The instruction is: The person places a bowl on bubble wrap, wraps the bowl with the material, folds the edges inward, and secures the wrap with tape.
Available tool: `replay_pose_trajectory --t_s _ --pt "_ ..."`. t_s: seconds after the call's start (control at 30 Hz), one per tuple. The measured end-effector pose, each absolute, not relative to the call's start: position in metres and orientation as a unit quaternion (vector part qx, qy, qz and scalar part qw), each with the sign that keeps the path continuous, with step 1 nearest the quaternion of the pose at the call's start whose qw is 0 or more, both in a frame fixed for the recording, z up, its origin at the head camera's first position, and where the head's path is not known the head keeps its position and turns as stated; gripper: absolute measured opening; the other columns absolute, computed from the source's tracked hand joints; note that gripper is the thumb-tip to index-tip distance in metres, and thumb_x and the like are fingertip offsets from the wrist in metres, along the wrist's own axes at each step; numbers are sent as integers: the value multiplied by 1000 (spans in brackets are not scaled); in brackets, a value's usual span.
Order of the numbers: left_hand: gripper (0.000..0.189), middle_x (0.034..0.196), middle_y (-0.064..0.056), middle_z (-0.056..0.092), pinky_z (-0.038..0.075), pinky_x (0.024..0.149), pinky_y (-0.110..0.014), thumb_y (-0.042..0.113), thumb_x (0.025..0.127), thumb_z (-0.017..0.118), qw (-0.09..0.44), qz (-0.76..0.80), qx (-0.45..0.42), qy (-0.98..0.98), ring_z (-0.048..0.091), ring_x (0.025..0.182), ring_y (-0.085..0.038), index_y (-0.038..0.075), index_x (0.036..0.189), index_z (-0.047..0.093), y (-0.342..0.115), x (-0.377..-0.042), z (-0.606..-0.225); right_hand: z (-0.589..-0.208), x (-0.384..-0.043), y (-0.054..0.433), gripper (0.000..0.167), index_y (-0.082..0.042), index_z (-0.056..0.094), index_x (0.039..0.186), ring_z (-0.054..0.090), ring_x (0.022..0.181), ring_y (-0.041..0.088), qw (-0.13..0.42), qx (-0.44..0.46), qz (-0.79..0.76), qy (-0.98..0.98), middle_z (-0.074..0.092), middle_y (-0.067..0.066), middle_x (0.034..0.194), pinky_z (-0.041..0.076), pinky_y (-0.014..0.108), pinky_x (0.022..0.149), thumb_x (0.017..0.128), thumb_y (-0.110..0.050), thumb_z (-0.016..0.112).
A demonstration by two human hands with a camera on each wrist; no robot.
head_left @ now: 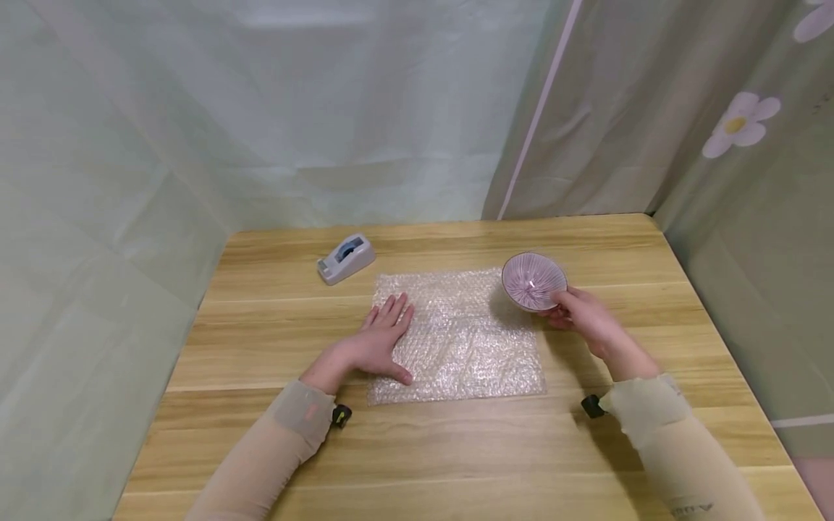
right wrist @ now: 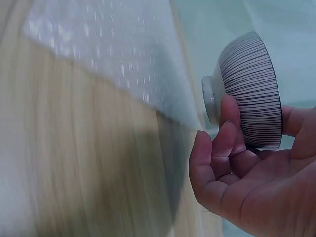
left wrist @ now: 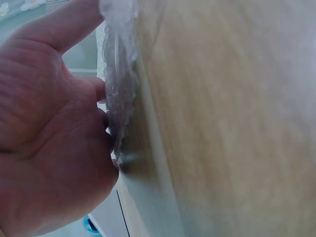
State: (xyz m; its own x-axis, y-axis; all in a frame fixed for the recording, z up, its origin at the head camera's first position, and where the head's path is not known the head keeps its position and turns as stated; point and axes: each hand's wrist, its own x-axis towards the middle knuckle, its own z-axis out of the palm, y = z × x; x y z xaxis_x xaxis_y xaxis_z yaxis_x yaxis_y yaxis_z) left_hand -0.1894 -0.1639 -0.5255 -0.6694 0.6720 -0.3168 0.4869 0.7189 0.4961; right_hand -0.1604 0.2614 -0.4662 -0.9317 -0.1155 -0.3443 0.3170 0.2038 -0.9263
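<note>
A sheet of bubble wrap lies flat on the wooden table. My left hand rests on its left part with the fingers spread; in the left wrist view the palm faces the crinkled wrap. My right hand pinches the rim of a striped bowl, thumb inside and fingers beneath. In the right wrist view the bowl is off the table, its foot toward the wrap, and some fingers of the right hand curl under it.
A tape dispenser stands behind the left hand, near the wrap's back left corner. The wooden table reaches back to pale curtains, which also hang on both sides.
</note>
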Motion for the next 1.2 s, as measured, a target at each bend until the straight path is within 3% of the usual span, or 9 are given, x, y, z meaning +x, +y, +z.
replay_pose_trajectory --t_s 0.2,0.4,0.5,0.67,1.0,1.2 --pt "147 173 -14 -27 -15 127 -56 64 73 90 244 185 324 895 -26 159 -34 6 170 -4 -162 -189 -519 -461 -154 242 44 13 50 139 67 96 13 180 50 -623 759 67 -2 96 57 30 91 112 -22 47" --pt "147 174 -16 -26 -15 127 -57 65 74 90 247 181 331 893 -25 160 -36 4 170 -3 -161 -188 -513 -462 -149 225 52 15 46 147 65 104 22 190 23 -608 771 69 6 107 55 41 101 112 -22 47" --pt "147 174 -17 -24 -14 127 -59 66 74 89 248 191 333 890 -24 160 -38 3 170 -1 -161 -187 -512 -465 -149 215 49 14 49 145 64 103 23 195 10 -603 773 70 8 108 53 43 102 112 -22 47" --pt "146 175 -20 -22 -12 127 -61 67 74 88 249 200 333 887 -22 160 -40 1 170 1 -162 -184 -511 -470 -148 200 39 12 56 132 59 97 24 200 -7 -599 776 64 7 97 53 43 97 111 -20 49" --pt "143 175 -22 -20 -11 128 -59 62 76 89 259 169 323 894 -20 160 -41 -1 169 2 -158 -180 -496 -475 -146 177 37 9 59 132 59 99 28 208 -6 -585 784 63 7 99 53 40 89 111 -20 53" --pt "142 174 -23 -19 -8 128 -59 61 77 89 256 139 320 902 -18 161 -42 -1 169 1 -156 -181 -494 -473 -147 166 40 8 58 138 58 106 30 208 -21 -567 797 65 11 106 46 45 98 112 -22 51"
